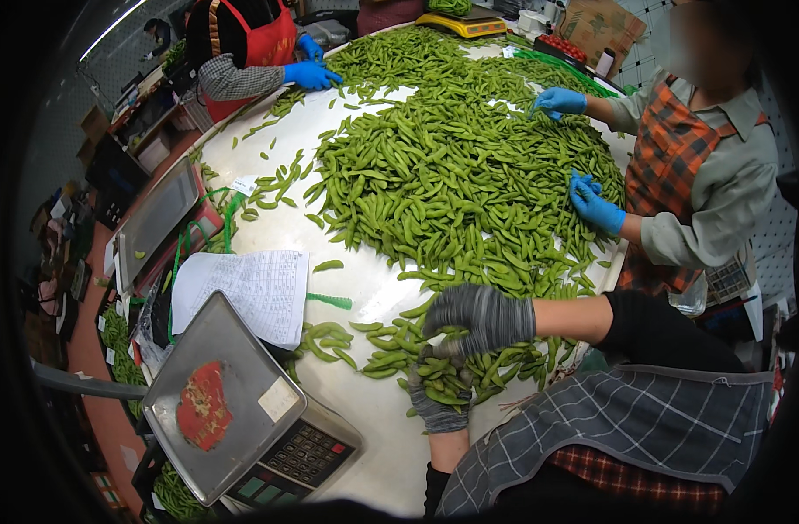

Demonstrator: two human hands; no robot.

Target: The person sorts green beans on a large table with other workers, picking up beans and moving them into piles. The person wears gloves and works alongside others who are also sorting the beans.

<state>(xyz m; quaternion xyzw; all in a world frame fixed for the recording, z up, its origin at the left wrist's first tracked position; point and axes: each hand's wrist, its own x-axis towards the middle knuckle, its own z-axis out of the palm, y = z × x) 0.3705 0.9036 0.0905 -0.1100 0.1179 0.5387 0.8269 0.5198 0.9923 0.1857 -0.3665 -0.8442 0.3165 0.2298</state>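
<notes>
Green soybean pods lie in a broad heap [432, 177] on a pale table [379, 452]. My left hand [442, 409], in a grey knitted glove, is cupped palm up around a bunch of pods [442, 380] near the table's front edge. Just above it, my right hand [481, 321], gloved alike, curves over with fingers and thumb apart. Its thumb side is close to the bunch; whether it touches the pods is hard to tell. Loose pods [386, 360] are scattered beside both hands.
A digital scale [225, 399] stands at lower left, with a printed paper sheet [242, 295] behind it. Another scale [157, 216] lies beyond. Co-workers' blue-gloved hands [596, 203] [314, 73] work at the heap. A yellow scale [461, 25] is at the back.
</notes>
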